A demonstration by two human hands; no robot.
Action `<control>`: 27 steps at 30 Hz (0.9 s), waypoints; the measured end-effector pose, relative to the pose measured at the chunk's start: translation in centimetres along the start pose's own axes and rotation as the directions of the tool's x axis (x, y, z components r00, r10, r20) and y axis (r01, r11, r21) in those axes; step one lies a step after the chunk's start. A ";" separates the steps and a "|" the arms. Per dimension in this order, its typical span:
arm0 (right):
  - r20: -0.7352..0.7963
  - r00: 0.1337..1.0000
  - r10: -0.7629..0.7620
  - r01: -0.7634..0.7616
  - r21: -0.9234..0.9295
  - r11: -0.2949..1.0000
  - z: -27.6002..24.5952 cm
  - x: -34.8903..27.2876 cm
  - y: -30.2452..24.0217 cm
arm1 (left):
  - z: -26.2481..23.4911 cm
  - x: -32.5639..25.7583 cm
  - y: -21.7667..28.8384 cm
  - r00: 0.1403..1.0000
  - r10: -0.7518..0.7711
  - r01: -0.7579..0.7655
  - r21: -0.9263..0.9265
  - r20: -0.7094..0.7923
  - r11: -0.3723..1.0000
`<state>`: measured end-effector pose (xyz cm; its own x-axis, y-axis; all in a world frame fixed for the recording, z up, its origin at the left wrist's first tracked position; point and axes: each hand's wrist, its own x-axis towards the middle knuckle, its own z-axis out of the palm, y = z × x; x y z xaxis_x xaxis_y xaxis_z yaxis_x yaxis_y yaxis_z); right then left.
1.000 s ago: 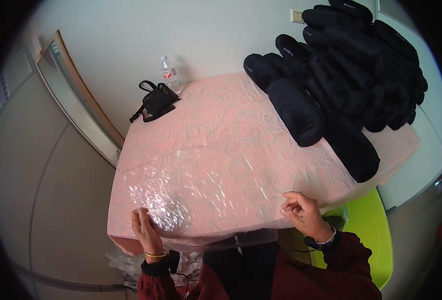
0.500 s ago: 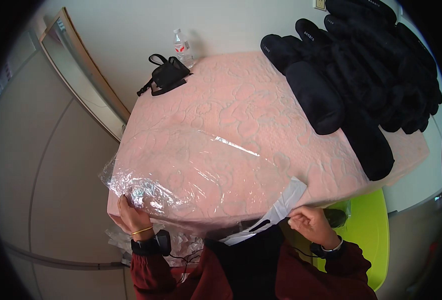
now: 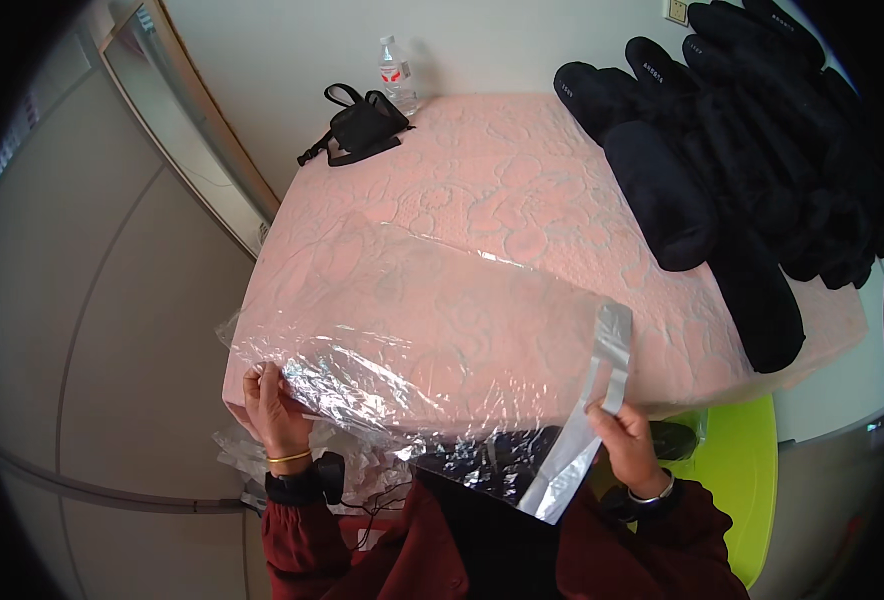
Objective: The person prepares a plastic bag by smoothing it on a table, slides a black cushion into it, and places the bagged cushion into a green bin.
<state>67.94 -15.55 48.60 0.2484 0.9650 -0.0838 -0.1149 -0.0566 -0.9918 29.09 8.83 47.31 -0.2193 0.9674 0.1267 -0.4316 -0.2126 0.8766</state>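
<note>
Big pink quilted worktop (image 3: 522, 190), mostly bare in the middle and left, near edge right at the body. Far right crowded with a heap of black rolled bundles (image 3: 742, 150). Clear plastic sheet (image 3: 412, 330) draped over the near half, spilling past the near-left corner. Black pouch (image 3: 360, 125) and water bottle (image 3: 396, 72) at the far edge. Left hand (image 3: 274, 405) curled at the near-left corner, grip pinching the sheet's edge. Right hand (image 3: 624, 440) raised near-right, grip pinching a grey tape strip (image 3: 587, 420).
</note>
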 end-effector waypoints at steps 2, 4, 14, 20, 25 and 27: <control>-0.136 0.980 -0.147 0.144 -0.033 0.989 -1.0 0.0 -0.8 | 1.5 -1.7 1.2 0.999 0.012 -0.019 0.179 0.038 0.984; -0.187 0.962 -0.196 0.185 -0.077 0.980 -1.7 0.4 -1.2 | 3.1 -3.3 1.3 0.995 0.090 -0.098 0.258 0.042 0.961; -0.314 0.935 -0.166 0.096 -0.227 0.969 -6.7 5.0 -3.3 | 2.3 -4.6 0.1 0.939 0.311 -0.340 0.514 0.144 0.788; 0.081 0.757 -0.648 0.422 -0.818 0.391 -3.3 1.8 -5.1 | 1.2 -5.4 0.0 0.961 0.242 -0.273 0.587 0.133 0.762; 0.337 0.819 -0.465 0.509 -0.800 0.318 -0.3 0.6 -3.4 | 4.4 -6.4 0.1 0.980 0.162 -0.199 0.558 0.115 0.806; 0.383 0.826 -0.414 0.468 -0.875 0.122 -1.4 1.4 -1.7 | 4.0 -6.6 0.4 0.980 0.168 -0.196 0.556 0.101 0.807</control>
<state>69.86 -14.52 50.07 -0.1159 0.9182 0.3787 0.9441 0.2204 -0.2453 33.84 2.94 48.65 -0.1990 0.9267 0.3188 0.1813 -0.2849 0.9412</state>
